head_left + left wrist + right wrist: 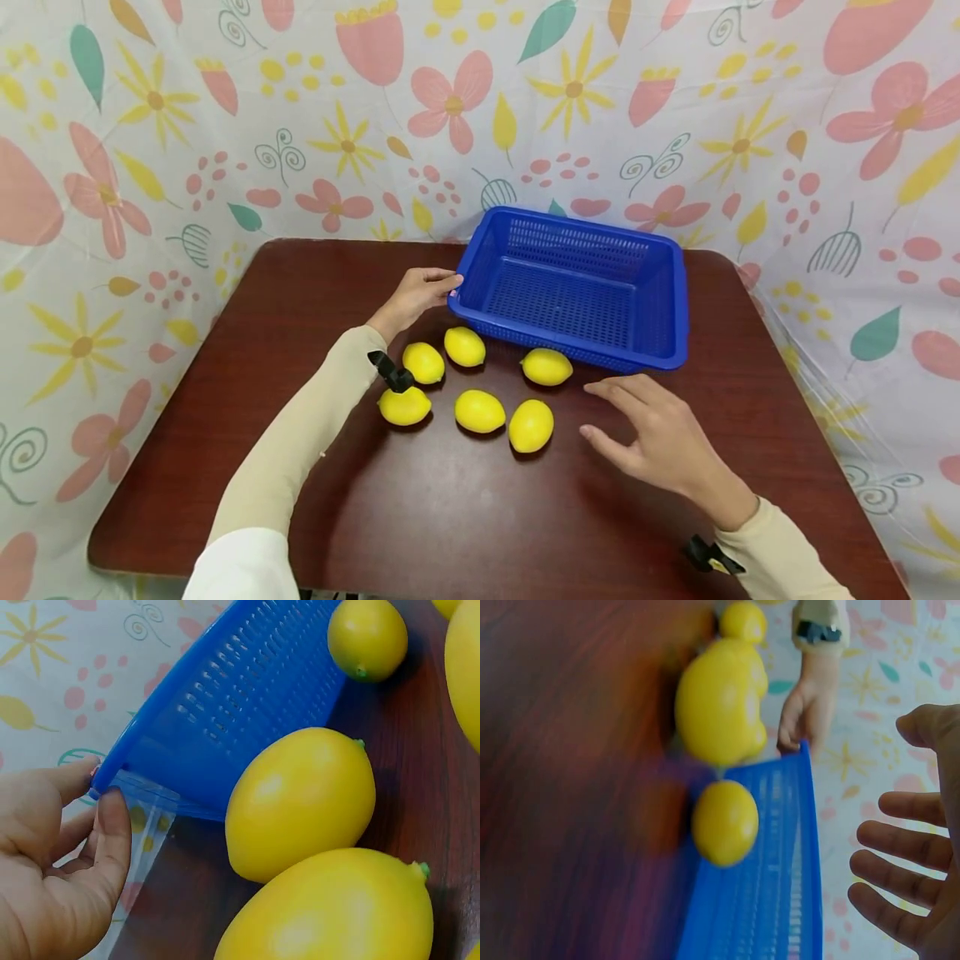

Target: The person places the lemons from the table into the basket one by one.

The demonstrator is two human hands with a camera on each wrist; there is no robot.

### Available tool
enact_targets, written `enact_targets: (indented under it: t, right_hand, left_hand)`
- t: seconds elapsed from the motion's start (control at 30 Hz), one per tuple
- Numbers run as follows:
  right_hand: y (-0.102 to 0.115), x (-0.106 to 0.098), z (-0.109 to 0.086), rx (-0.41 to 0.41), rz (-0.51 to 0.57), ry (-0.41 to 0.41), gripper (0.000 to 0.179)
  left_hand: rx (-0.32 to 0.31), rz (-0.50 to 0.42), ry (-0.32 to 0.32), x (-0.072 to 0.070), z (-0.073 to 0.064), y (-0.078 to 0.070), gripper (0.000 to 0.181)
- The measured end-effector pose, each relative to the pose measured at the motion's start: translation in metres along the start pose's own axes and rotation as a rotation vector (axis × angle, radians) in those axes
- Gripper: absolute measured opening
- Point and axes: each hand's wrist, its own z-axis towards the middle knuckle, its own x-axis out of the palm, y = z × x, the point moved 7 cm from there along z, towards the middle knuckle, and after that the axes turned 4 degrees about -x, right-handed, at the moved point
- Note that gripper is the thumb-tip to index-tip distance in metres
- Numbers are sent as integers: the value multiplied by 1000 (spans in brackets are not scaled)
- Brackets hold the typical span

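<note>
- From my head, one camera looks forward and down across the surface (435, 517).
- From each wrist, one looks nearer; both share the blue basket (247, 697).

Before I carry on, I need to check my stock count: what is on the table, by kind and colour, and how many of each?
Yellow lemons: 6
Blue plastic basket: 1
Total: 7
</note>
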Motion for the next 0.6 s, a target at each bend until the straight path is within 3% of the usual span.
enact_targets:
  t: [0.23, 0.6]
  right_hand:
    - [14, 26, 8, -12, 58, 101, 53]
    - [19, 70, 14, -15, 80, 206, 65]
  left_hand:
    - [-76, -53, 15, -4, 6, 5, 37]
    - [-105, -59, 43, 0, 10, 10, 35]
